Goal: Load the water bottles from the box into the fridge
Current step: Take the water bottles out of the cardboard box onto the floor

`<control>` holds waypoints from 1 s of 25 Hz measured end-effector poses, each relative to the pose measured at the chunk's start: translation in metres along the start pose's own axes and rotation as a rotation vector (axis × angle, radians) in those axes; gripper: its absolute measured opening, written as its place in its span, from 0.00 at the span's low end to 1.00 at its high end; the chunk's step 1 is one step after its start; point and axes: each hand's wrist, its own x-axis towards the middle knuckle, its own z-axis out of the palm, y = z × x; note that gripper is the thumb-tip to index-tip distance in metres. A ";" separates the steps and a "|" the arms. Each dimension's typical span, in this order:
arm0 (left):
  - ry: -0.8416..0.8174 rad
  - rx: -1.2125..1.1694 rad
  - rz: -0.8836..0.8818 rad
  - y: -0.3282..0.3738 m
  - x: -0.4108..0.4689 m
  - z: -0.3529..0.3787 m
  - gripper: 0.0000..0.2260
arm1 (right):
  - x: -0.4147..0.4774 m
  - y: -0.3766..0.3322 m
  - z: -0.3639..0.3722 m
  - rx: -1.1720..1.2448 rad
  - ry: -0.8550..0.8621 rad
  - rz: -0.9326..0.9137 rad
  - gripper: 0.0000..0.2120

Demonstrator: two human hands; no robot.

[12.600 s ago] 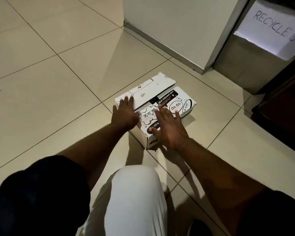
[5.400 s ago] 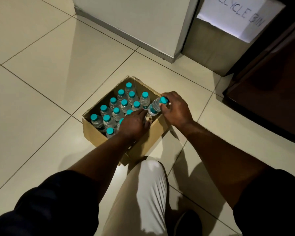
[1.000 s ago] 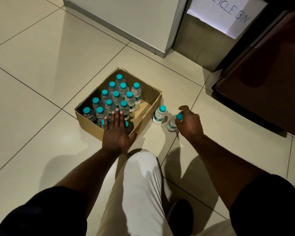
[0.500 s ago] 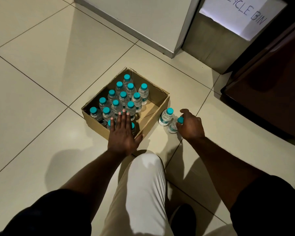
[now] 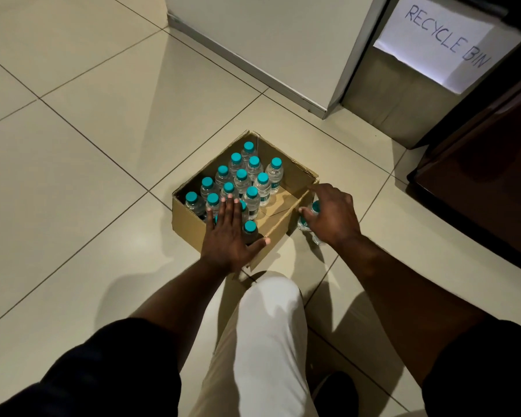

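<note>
The open brown cardboard box [image 5: 187, 224] sits on the pale tiled floor [image 5: 103, 145] in front of your bent knee in light trousers [image 5: 271, 311]. Inside it stand more than a dozen small clear plastic water bottles with teal caps [image 5: 263, 188], all upright and packed toward the box's left and far sides. A strip of bare cardboard bottom shows along the right wall.

Your left hand [image 5: 229, 236] lies flat over the near corner of the box, fingers straight and together, thumb spread out to the right. It rests on the caps of the nearest bottles and has hold of nothing. One capped bottle stands just by the thumb.

Your right hand [image 5: 331, 218] is outside the box, against its right wall. Its thumb and fingers curve down round the top of one more clear teal-capped bottle, the floor bottle [image 5: 303, 224], which stands on the tiles touching or just beside the box. Part of another clear bottle shows under the heel of that hand, though whether you are touching it I cannot tell.

Beyond the box stands a grey metal bin [image 5: 388, 97] with a white paper sign reading "RECYCLE BIN" [image 5: 433, 40]. A dark brown cabinet front [image 5: 478, 182] is to its right.
</note>
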 end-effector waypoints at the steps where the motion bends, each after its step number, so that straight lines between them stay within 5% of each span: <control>1: 0.001 0.004 -0.012 -0.007 0.000 -0.001 0.53 | 0.001 -0.009 0.005 0.022 -0.029 -0.010 0.25; 17: -0.024 -0.013 -0.017 -0.018 0.001 0.005 0.53 | 0.018 -0.088 0.065 -0.058 -0.436 -0.320 0.22; 25: -0.078 0.001 -0.058 -0.011 -0.001 -0.002 0.56 | 0.003 -0.072 0.007 0.155 -0.250 -0.125 0.28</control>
